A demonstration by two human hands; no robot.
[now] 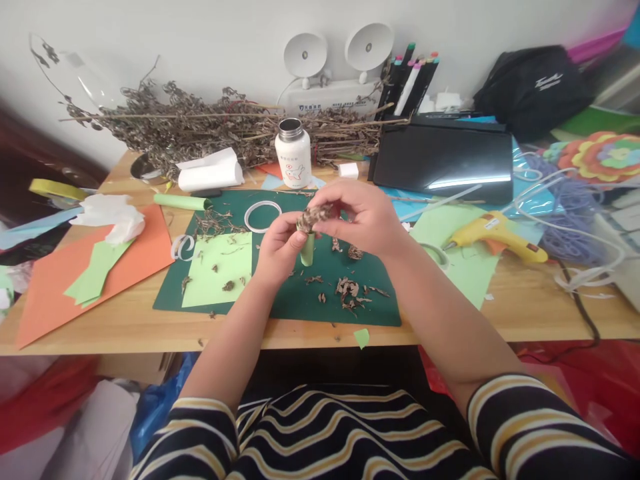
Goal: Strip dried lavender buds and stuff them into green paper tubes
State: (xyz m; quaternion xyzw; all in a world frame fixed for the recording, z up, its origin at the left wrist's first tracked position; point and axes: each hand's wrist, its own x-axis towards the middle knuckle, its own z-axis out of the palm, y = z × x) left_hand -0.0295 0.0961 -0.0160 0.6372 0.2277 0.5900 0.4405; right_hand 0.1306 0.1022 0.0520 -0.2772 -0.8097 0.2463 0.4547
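Both hands meet above the green cutting mat (370, 308): left hand (281, 248) pinches a green paper tube (307, 250), right hand (364, 217) presses dried leaves (314, 216) onto its top (more crumbs (350, 291) lie near the mat's front edge).

A home craft desk: wooden table (525, 313) with cutting mat (350, 313), glue gun (493, 233), coloured paper (60, 280), markers (410, 83).

Bright, even daylight — soft shadows, edges warped, corners blurred.
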